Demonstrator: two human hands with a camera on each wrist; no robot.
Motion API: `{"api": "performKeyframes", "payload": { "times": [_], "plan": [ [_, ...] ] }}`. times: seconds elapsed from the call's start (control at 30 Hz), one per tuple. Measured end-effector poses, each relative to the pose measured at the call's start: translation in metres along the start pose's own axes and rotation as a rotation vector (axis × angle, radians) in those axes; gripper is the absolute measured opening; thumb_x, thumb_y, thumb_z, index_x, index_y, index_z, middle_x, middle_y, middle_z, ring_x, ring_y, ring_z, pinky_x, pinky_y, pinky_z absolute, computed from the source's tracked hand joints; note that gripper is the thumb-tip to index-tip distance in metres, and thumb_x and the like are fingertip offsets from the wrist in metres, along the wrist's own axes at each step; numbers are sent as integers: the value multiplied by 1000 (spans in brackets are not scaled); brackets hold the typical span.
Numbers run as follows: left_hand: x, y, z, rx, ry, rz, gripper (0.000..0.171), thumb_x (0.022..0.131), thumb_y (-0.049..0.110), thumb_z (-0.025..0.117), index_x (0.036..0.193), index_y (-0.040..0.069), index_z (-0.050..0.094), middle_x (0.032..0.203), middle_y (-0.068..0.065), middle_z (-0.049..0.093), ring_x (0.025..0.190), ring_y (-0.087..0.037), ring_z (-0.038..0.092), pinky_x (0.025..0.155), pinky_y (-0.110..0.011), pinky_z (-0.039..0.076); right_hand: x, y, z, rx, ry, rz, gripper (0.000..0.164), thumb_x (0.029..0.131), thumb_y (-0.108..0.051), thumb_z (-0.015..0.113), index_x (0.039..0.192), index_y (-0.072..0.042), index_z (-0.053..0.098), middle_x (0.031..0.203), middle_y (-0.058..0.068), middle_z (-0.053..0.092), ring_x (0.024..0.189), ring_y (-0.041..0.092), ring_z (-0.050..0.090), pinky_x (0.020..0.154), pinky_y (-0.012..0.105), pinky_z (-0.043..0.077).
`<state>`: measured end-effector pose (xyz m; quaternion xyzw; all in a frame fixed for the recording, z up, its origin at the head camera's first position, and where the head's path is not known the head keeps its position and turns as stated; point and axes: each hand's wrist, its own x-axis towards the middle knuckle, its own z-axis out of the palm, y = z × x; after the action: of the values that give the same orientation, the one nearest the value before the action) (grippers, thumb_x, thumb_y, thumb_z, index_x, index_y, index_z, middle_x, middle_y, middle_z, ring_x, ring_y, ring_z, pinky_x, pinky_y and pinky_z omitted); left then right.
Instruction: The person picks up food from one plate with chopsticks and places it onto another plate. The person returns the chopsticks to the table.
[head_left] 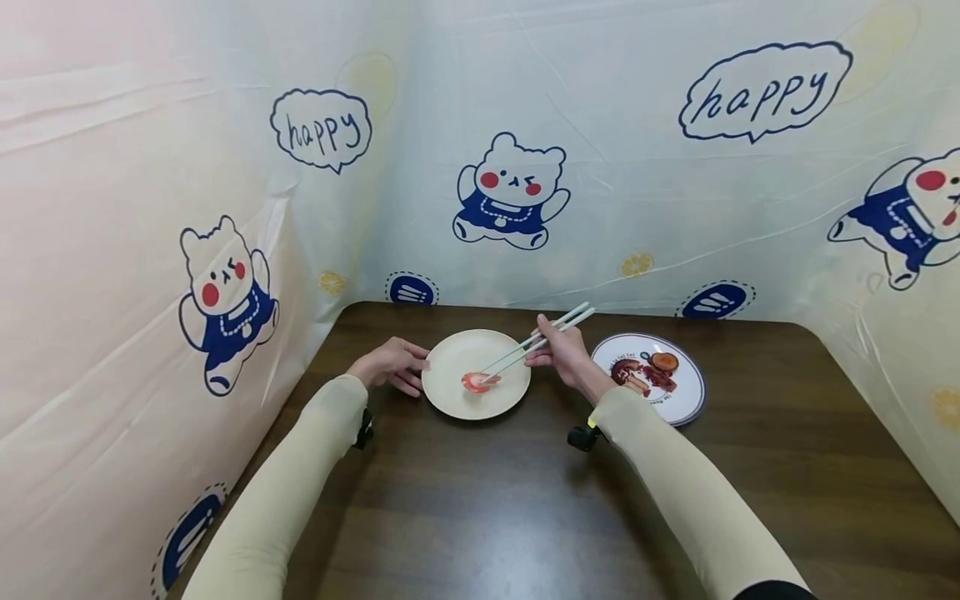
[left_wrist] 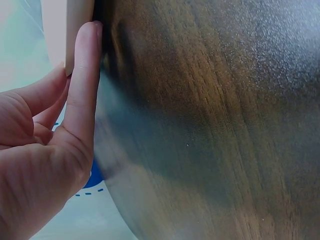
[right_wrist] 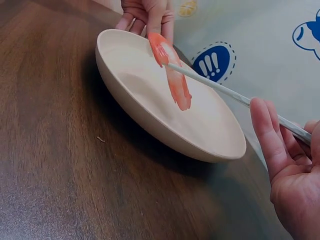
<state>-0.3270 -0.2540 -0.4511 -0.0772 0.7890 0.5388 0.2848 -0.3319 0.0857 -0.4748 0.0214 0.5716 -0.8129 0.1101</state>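
Observation:
My right hand (head_left: 561, 352) grips a pair of pale chopsticks (head_left: 576, 315), slanted down to the left. Their tips meet a red-and-white piece of shrimp (right_wrist: 171, 75), which overlaps the cream plate (head_left: 450, 392) in the head view. The right wrist view shows the shrimp hanging at the chopstick tips over the plate's hollow. On the plate's left side, my left hand (head_left: 392, 365) pinches the rim. Its thumb is at the edge and its fingers reach along the underside, as the left wrist view shows (left_wrist: 65, 125).
To the right, partly behind my right wrist, lies a white plate (head_left: 686, 400) with a dark rim and pictures of food on it. The dark wooden table (head_left: 487, 500) has rounded far corners. Printed curtains (head_left: 600, 208) rise along its back and sides.

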Motion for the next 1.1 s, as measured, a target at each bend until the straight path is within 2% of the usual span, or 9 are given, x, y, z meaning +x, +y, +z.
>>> {"api": "performKeyframes", "payload": {
  "times": [0.23,0.67,0.9,1.1],
  "plan": [
    [-1,-1,-1,22,21,-23,48,106,6,63,152,-2,52,101,-17,72,75,-25,75,72,-43,67,2,3,8,-12,-15,-3,38,113,-29,54,105,8,57,77,17,69,56,20,71,59,35,66],
    [3,-1,-3,19,11,-26,48,106,6,64,152,-1,53,104,-18,73,75,-25,75,73,-44,67,3,12,28,6,56,-3,40,112,-29,55,110,11,58,74,15,70,54,19,71,58,35,66],
    [2,-3,-2,2,3,-12,49,106,5,63,153,-2,51,104,-17,73,73,-24,75,72,-44,67,6,16,35,-14,107,-13,39,113,-30,54,108,9,59,74,16,70,54,20,72,58,38,66],
    [2,-3,-3,10,5,-17,49,106,6,64,152,-2,52,107,-18,73,75,-25,75,72,-44,67,8,18,39,1,118,-19,44,113,-30,54,110,13,58,72,17,69,53,22,71,58,40,66]
  ]
}}
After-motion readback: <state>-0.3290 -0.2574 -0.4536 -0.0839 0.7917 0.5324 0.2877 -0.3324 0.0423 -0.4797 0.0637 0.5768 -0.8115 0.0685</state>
